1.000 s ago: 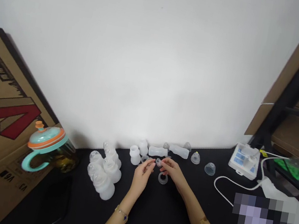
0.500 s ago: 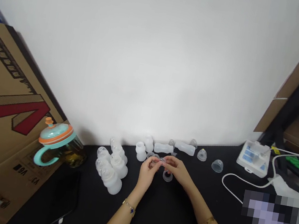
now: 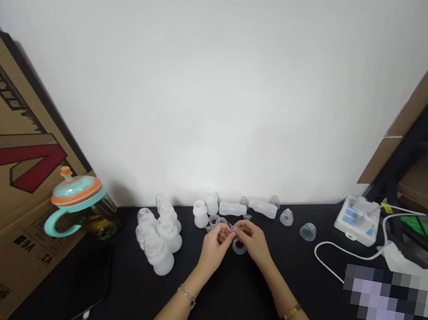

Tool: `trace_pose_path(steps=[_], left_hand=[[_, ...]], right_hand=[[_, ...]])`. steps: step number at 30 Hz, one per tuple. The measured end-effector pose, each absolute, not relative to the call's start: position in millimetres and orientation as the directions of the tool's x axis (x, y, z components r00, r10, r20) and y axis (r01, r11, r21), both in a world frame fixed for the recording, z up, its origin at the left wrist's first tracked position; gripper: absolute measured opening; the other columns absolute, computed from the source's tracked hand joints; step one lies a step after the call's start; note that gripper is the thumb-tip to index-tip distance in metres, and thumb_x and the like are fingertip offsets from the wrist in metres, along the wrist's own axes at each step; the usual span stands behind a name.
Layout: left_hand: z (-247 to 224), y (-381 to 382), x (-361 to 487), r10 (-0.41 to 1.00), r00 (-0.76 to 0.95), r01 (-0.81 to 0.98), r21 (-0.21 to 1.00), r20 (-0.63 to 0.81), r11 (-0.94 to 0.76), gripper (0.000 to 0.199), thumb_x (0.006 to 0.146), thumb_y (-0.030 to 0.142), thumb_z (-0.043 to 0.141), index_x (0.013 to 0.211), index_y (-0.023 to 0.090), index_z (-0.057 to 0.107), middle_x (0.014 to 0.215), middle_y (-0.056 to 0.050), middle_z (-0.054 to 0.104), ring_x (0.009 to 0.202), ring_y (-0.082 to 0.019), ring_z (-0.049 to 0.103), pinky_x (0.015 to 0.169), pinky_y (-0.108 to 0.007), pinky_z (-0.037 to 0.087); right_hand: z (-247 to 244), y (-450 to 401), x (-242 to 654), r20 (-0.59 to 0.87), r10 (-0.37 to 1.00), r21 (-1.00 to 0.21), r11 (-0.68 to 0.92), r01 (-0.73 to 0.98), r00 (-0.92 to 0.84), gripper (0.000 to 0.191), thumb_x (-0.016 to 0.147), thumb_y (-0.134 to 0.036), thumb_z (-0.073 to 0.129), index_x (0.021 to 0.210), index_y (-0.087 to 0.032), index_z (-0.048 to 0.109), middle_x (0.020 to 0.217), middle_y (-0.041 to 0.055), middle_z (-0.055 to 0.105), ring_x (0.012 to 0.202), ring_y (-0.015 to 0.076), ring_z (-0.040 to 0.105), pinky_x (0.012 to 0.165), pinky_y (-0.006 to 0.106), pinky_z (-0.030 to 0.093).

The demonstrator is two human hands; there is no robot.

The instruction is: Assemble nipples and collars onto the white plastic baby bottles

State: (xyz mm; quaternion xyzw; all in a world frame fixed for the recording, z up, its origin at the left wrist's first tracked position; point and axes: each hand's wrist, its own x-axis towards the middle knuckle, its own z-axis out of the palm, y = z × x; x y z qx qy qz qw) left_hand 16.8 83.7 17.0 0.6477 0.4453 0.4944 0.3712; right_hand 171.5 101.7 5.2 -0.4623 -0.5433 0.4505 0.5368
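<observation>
I find the gap between the left grip (image 3: 218,243) and the right grip (image 3: 255,243), plain on my feed a second ago, now closed: the fingertips meet and both pinch one small clear piece (image 3: 234,229), most of which they hide from me. That piece is held just above the surface (image 3: 235,318), midway between the two hands. I judge that both are now working on this single part; whether it is joined to anything I cannot tell from here. My count, left to right: one mug (image 3: 82,203) with a turquoise and orange lid; one dark phone (image 3: 94,274); a tight cluster of teat-topped bottles (image 3: 163,262), six as I read them, though overlap leaves some doubt; two standing bottles (image 3: 200,215) side by side near the wall, no teat visible on either; three loose clear rings (image 3: 239,251), two just beyond the left fingers and one in front of the right hand; two bottles lying on their sides (image 3: 232,209); four clear domes (image 3: 308,232), two by the lying bottles and two farther right; one white box (image 3: 356,229) with blue panels; one white cable (image 3: 330,251). Other clear bits beside the left hand are too covered to count.
</observation>
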Motion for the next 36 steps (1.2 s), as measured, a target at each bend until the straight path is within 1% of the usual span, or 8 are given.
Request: trace_pose_path(steps=[4,10,14,18,21,26,30,36], left_hand=[[13,86,14,0.942,0.145,0.318,0.887,0.303,-0.334,0.029,0.089,0.045,0.067,0.105,0.020,0.065,0.089,-0.003,0.067,0.074,-0.017,0.060,0.068,-0.029,0.048],[8,82,14,0.872,0.336,0.462,0.745,0.355,-0.481,0.044,0.069,0.037,0.087,0.108,0.026,0.072,0.117,-0.007,0.069,0.113,-0.031,0.059,0.101,-0.045,0.042],[4,82,16,0.872,0.366,0.411,0.784,0.325,-0.465,0.035,0.072,0.026,0.083,0.106,0.028,0.076,0.111,-0.007,0.072,0.111,-0.032,0.060,0.102,-0.047,0.039],[6,86,17,0.928,0.214,0.267,0.896,0.305,-0.356,0.023,0.071,0.027,0.084,0.093,0.025,0.078,0.099,-0.007,0.074,0.100,-0.029,0.062,0.096,-0.039,0.042],[10,90,16,0.982,0.125,-0.017,0.990,0.139,-0.138,0.022,0.075,0.037,0.083,0.086,0.020,0.076,0.089,-0.007,0.072,0.087,-0.023,0.064,0.084,-0.032,0.046],[15,98,9,0.969,0.152,-0.592,0.767,-0.194,0.246,0.034,0.075,0.044,0.083,0.089,0.016,0.070,0.097,-0.009,0.075,0.081,-0.018,0.068,0.078,-0.029,0.052],[16,101,5,0.934,0.216,-0.684,0.639,-0.285,0.354,0.028,0.086,0.041,0.074,0.093,0.014,0.068,0.104,-0.015,0.076,0.075,-0.016,0.069,0.076,-0.028,0.054],[16,101,6,0.930,0.229,-0.694,0.622,-0.286,0.362,0.024,0.090,0.038,0.070,0.094,0.014,0.066,0.102,-0.015,0.077,0.073,-0.016,0.070,0.074,-0.028,0.055]], right_hand=[[11,103,177,0.145,0.983,-0.986,0.153,-0.071,0.113,0.033,0.071,-0.037,0.071,0.099,-0.021,0.073,0.066,-0.0007,0.068,0.060,0.0181,0.063,0.060,0.030,0.050],[16,103,187,-0.035,0.986,-0.949,0.019,-0.315,0.166,0.037,0.066,-0.039,0.078,0.097,-0.019,0.074,0.078,0.0052,0.075,0.062,0.0167,0.065,0.060,0.028,0.049],[15,102,192,-0.120,0.976,-0.904,-0.032,-0.426,0.183,0.034,0.065,-0.039,0.081,0.093,-0.020,0.073,0.071,0.0026,0.072,0.060,0.0149,0.064,0.057,0.025,0.048],[13,103,195,-0.156,0.969,-0.850,-0.034,-0.526,0.190,0.033,0.065,-0.037,0.085,0.091,-0.020,0.073,0.070,0.0004,0.070,0.057,0.0127,0.062,0.053,0.023,0.047],[13,104,197,-0.200,0.959,-0.798,-0.039,-0.601,0.203,0.032,0.064,-0.035,0.086,0.090,-0.020,0.073,0.070,-0.0003,0.070,0.057,0.0113,0.061,0.051,0.021,0.047],[17,102,198,-0.254,0.937,-0.740,-0.030,-0.671,0.239,0.026,0.067,-0.032,0.086,0.087,-0.019,0.073,0.071,-0.0002,0.070,0.057,0.0103,0.059,0.050,0.020,0.048],[20,101,198,-0.291,0.923,-0.720,-0.038,-0.693,0.252,0.021,0.071,-0.031,0.084,0.083,-0.018,0.074,0.071,0.0015,0.070,0.056,0.0107,0.058,0.048,0.020,0.049],[20,102,197,-0.327,0.919,-0.722,-0.094,-0.686,0.219,0.017,0.076,-0.031,0.081,0.084,-0.017,0.075,0.071,0.0025,0.070,0.055,0.0104,0.059,0.047,0.019,0.049]])
